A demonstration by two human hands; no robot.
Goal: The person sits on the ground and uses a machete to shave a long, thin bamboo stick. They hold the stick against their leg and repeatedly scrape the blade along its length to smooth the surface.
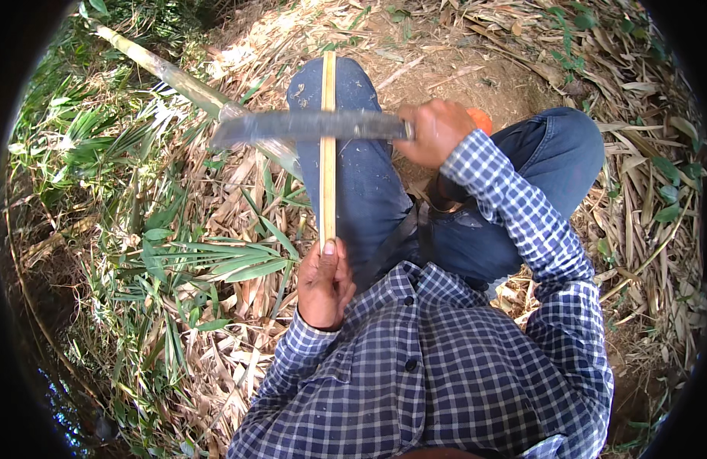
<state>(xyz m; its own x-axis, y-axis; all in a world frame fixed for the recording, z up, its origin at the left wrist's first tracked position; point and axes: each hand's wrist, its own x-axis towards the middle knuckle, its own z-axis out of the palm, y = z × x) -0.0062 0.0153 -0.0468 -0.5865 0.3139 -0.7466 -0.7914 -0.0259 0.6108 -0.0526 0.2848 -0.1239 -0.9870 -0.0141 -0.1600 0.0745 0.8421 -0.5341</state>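
A long, pale bamboo strip (pixel 328 191) lies lengthwise along my left thigh and reaches past the knee. Its near end is pinched between the thumb and fingers of my left hand (pixel 325 283). My right hand (pixel 434 131) is closed round the handle of a machete (pixel 292 128), most of the handle hidden in the fist. The dark blade points left and crosses over the strip above the knee, slightly smeared by motion toward its tip. Whether the edge touches the strip I cannot tell.
A thick bamboo pole (pixel 166 73) slants from the far left down to behind my left knee. Something orange (pixel 480 120) shows just beyond my right wrist. Dry bamboo leaves (pixel 246 336) cover the ground, with green leafy shoots (pixel 239 260) on the left and bare soil (pixel 453 84) ahead.
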